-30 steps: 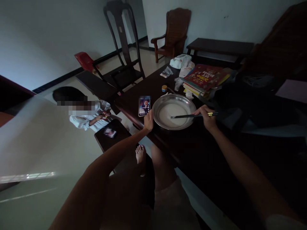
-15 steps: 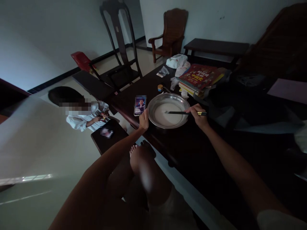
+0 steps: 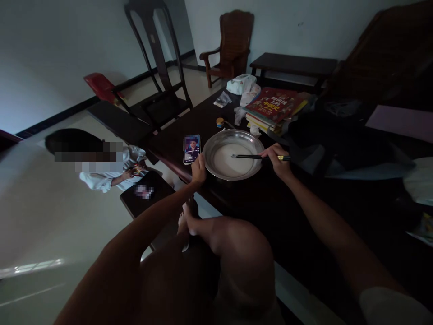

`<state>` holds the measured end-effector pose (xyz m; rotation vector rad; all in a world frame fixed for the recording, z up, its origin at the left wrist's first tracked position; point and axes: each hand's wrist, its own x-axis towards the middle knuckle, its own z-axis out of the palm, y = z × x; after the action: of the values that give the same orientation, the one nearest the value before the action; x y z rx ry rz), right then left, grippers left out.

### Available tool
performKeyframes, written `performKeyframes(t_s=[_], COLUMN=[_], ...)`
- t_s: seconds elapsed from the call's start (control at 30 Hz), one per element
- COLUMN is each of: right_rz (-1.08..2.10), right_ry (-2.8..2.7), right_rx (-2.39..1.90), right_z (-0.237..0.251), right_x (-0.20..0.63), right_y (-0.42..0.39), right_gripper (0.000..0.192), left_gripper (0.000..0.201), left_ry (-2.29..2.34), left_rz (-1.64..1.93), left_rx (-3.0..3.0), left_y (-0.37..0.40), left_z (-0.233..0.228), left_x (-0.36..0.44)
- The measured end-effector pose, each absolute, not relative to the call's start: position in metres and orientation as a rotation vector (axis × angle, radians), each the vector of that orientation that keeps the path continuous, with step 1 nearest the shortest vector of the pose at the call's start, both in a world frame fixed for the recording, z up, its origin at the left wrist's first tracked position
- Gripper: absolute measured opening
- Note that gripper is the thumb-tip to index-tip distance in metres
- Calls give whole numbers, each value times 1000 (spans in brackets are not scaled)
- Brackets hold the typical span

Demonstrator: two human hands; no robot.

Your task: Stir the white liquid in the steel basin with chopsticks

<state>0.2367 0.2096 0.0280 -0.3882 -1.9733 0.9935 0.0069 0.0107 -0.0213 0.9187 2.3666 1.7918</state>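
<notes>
the right hand (image 3: 278, 163) is closing its fingers around a pair of dark chopsticks (image 3: 259, 157), gripping them near their gold-tipped back end. the chopsticks are lying almost level and reaching away from the hand to its left, with their tips sitting over the pale white liquid in a round metal pan (image 3: 233, 155). the pan is resting on the dark table (image 3: 189, 131), just beside this hand on its left, and the hand is hovering at the pan's right rim.

the left hand (image 3: 198, 169) is curling against the near left rim of the pan, fingers bent onto its edge; how tightly it is gripping is hard to tell in the dim light. just beyond this hand, a phone (image 3: 191, 148) is lying face up on the table with its screen glowing, close to the pan but apart from it.

farther past the pan, a small round yellow-topped jar (image 3: 220, 122) is standing, and beyond the right hand a stack of books (image 3: 274, 107) with a red cover on top is sitting. white bags (image 3: 241, 84) are lying behind them. out to the left of the left hand, another person in a white top (image 3: 111, 176) is sitting low beside a small dark stool (image 3: 147, 194). a dark wooden chair (image 3: 158, 76) is standing behind the table.
</notes>
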Motion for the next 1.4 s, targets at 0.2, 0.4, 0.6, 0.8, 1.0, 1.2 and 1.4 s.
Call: performKeyframes(t_s=[0.2,0.4,0.6,0.8,1.0,1.2,1.4], right_rz=[1112,1053,1143,1039,1032,1049,983], right_ry=[-1901,-1925,-1958,-1884,-1948,-1829,-1900], right_rx=[-369,-449,-451,-406,-376,-343,-357], right_z=[22,23,31,28,20,15,9], right_x=[233,225,219,213,220,225,225], right_y=[208,207,202,206,209,210,211], right_gripper=[48,48,44,43,38,43,40], left_gripper=[62,66,72,68,67,65,63], left_ry=[2343,2252,2148,2111,2099,2113,2115], left_rz=[1739,1714,1714,1683,1665,1645,1643], left_rx=[928,936,935,937,943,966,967], left_y=[8,5,3,1,-1,-3,-2], left_z=[-20,-17,-15,-13,-11,-12,-11], left_x=[7,6,4,3,4,4,3])
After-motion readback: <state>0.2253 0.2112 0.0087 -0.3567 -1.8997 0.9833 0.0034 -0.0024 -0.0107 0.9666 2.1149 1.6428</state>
